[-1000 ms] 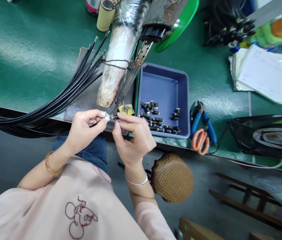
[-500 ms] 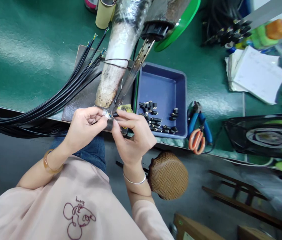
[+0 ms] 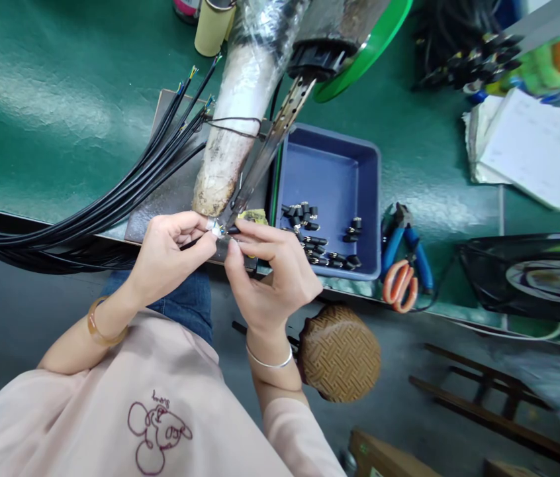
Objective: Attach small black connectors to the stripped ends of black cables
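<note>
My left hand (image 3: 173,255) is closed in a pinch on a wire end, with a small white piece (image 3: 214,226) and fine coloured strands showing at the fingertips. Opposite it, my right hand (image 3: 273,265) pinches a small black connector, mostly hidden by the fingers. The fingertips of both hands nearly meet. Right above them, the tip of a soldering iron (image 3: 280,126) with a perforated metal barrel points down at the work. Beside it is a wrapped, scorched white tube (image 3: 228,142). A yellow sponge (image 3: 254,216) shows behind my right fingers.
Black cables (image 3: 111,205) with stripped ends lie to the left. A blue tray (image 3: 327,149) holds several black connectors (image 3: 317,248). Pliers (image 3: 402,258) with blue and orange handles lie right of it. Papers (image 3: 533,146) are farther right; a woven-top stool (image 3: 340,353) stands below the bench edge.
The view has shifted slightly, so the tray, pliers and papers sit farther right. Both hands keep their pinch under the iron tip; my right hand has turned a little.
</note>
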Available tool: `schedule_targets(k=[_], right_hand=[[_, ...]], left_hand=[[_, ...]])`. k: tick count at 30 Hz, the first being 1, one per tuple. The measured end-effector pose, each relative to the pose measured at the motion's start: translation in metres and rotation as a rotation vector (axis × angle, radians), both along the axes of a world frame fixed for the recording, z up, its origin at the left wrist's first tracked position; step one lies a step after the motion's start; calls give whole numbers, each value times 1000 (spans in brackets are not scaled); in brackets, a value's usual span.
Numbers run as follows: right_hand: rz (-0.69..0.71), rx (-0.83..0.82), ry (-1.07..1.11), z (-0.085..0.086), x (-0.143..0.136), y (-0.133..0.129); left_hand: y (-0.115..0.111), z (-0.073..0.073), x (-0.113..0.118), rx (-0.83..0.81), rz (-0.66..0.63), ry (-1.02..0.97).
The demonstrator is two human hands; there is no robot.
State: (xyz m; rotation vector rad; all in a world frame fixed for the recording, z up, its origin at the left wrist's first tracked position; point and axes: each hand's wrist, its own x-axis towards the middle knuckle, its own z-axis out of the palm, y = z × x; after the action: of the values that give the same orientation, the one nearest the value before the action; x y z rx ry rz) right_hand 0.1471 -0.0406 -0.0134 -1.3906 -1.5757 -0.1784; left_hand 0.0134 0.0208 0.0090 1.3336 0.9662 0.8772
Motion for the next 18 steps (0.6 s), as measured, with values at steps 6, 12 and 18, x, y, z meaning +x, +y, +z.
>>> schedule_targets(k=[6, 12, 18], right_hand=[[56, -30, -8, 1, 2, -3], [77, -68, 12, -1, 3, -6], [77, -50, 36, 1, 1, -8]], left_hand=[[0, -3, -6, 18, -48, 43], [-2, -7, -10, -2, -110, 69], [-5, -7, -11, -39, -120, 46]])
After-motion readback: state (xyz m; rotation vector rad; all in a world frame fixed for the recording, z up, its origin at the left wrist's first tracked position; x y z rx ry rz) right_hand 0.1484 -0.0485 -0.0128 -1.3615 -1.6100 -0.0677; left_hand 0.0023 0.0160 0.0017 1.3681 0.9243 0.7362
